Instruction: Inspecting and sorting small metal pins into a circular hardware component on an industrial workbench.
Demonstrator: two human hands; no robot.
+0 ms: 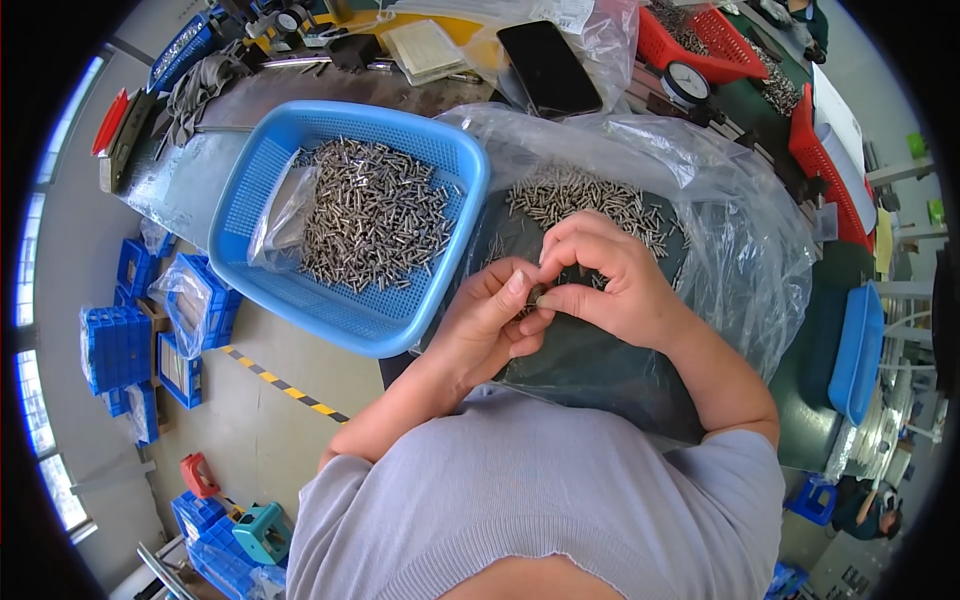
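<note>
My left hand and my right hand meet over a dark green table mat. Between their fingertips they pinch one small metal part. Just beyond the hands lies a loose heap of small silver metal pins on a clear plastic sheet. To the left stands a blue plastic basket filled with many of the same metal pins and a crumpled clear bag.
A black phone lies at the far edge on plastic. Red baskets of metal parts and a dial gauge stand at the back right. A blue tray sits at the right. Blue crates stand on the floor at the left.
</note>
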